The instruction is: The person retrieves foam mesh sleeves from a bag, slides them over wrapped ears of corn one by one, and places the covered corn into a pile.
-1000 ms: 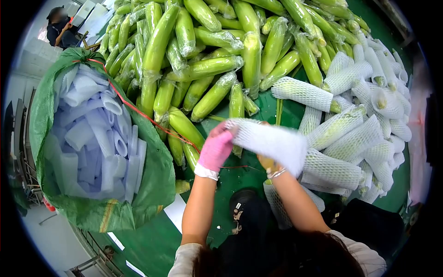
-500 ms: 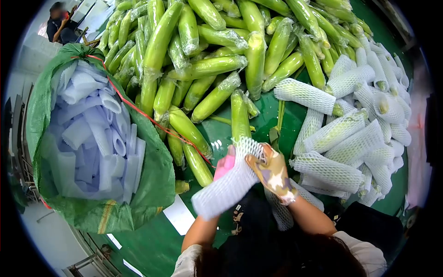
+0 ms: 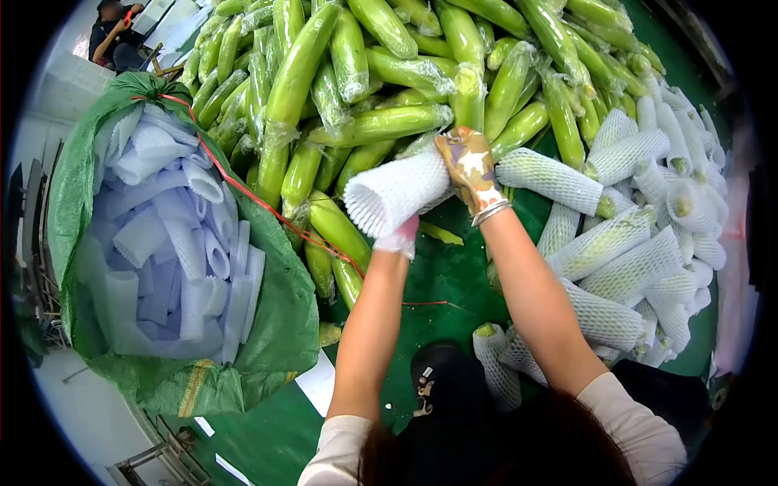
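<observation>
Right hand farther forward than before, tight on white mesh sleeve, left hand beneath, grip hidden.

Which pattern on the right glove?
Camouflage-like tan, brown and white patches on the right glove; head view shows it best.

The left hand is mostly hidden behind the white foam sleeve, so its fingers cannot be seen. The top edge cuts the pile of green vegetables. A distant person has the head blurred.
</observation>
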### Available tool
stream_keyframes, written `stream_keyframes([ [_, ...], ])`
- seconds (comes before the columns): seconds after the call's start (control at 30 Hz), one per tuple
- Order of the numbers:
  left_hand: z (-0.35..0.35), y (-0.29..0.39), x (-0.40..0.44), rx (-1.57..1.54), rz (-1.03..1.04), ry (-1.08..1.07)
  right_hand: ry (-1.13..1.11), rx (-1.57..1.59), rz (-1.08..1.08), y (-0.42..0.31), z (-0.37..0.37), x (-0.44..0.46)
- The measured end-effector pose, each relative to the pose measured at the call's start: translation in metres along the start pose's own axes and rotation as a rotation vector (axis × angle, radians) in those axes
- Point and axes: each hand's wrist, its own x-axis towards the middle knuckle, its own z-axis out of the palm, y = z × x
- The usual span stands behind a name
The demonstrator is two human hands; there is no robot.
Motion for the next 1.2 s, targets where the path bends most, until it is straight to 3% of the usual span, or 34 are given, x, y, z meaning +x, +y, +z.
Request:
stream_keyframes([
  [0.03,0.003,-0.025,0.012,0.313,0.198,0.045,0.016,-0.130,-0.082,0.022,-0.002,0.010],
  [0.07,0.008,-0.042,0.019,0.396,0.283,0.112,0.033,-0.142,-0.154,0.027,-0.011,0.012],
  [0.1,0.023,-0.025,0.020,0.028,-0.181,0.173,-0.043,-0.044,-0.085,0.020,-0.022,0.007],
  [0.13,0.032,-0.027,0.015,0.198,0.000,0.260,-0.004,0.032,-0.023,0.025,-0.023,-0.003],
  [0.17,0.027,-0.030,0.013,0.627,0.058,0.248,0.033,0.110,0.036,0.027,-0.023,-0.015],
  [0.2,0.028,-0.038,0.009,0.633,0.060,0.278,0.110,-0.199,-0.179,0.048,-0.016,-0.021],
  [0.23,0.030,-0.042,0.006,0.639,0.071,0.309,0.115,0.059,-0.123,0.076,-0.002,-0.022],
  [0.3,0.036,-0.046,0.004,0.600,0.002,0.328,0.188,-0.172,-0.337,0.056,-0.018,-0.029],
  [0.37,0.039,-0.064,-0.003,-0.223,-0.041,0.113,-0.051,1.072,0.390,0.079,-0.016,-0.030],
  [0.4,0.039,-0.056,-0.015,-0.217,-0.001,0.011,-0.153,1.010,0.383,0.076,-0.029,-0.034],
  [0.43,0.036,-0.039,-0.033,-0.197,0.042,-0.080,-0.277,0.645,0.197,0.063,-0.054,-0.043],
  [0.5,0.037,0.004,-0.078,0.151,0.039,-0.106,-0.541,0.203,-0.044,0.035,-0.103,-0.053],
  [0.57,0.022,0.045,-0.113,0.703,-0.057,-0.439,-0.897,-0.019,-0.029,0.012,-0.134,-0.053],
  [0.63,-0.005,0.074,-0.128,0.936,0.045,-0.652,-1.140,-0.214,-0.098,0.019,-0.154,-0.068],
  [0.67,-0.023,0.093,-0.129,0.934,0.093,-0.469,-1.214,-0.578,-0.224,0.035,-0.157,-0.094],
  [0.7,-0.049,0.107,-0.122,0.909,0.266,-0.239,-1.262,-0.945,-0.354,0.046,-0.158,-0.116],
  [0.73,-0.074,0.129,-0.116,0.922,0.242,0.016,-1.365,-1.153,-0.294,0.035,-0.146,-0.129],
  [0.8,-0.135,0.173,-0.101,1.284,0.568,0.473,-1.489,-1.426,-0.209,0.024,-0.127,-0.148],
  [0.83,-0.161,0.189,-0.102,1.307,0.547,0.740,-1.415,-1.366,-0.194,0.027,-0.121,-0.153],
  [0.9,-0.195,0.222,-0.110,1.832,0.719,0.963,-1.204,-1.131,-0.144,0.020,-0.108,-0.155],
  [0.93,-0.221,0.221,-0.116,1.841,0.706,0.967,-1.127,-0.988,-0.137,0.011,-0.096,-0.154],
  [1.0,-0.262,0.200,-0.132,1.717,0.039,0.604,-1.117,-0.728,-0.283,-0.050,-0.069,-0.151],
  [1.03,-0.256,0.200,-0.142,1.721,0.051,0.607,-1.200,-0.645,-0.455,-0.108,-0.062,-0.139],
  [1.1,-0.227,0.200,-0.160,1.354,0.330,0.361,-1.006,-0.115,-0.596,-0.140,-0.042,-0.141],
  [1.17,-0.181,0.199,-0.165,1.084,0.275,0.057,-0.878,0.098,-0.727,-0.167,-0.025,-0.133],
  [1.2,-0.150,0.205,-0.162,0.875,0.093,0.034,-0.917,0.146,-0.745,-0.166,-0.019,-0.131],
])
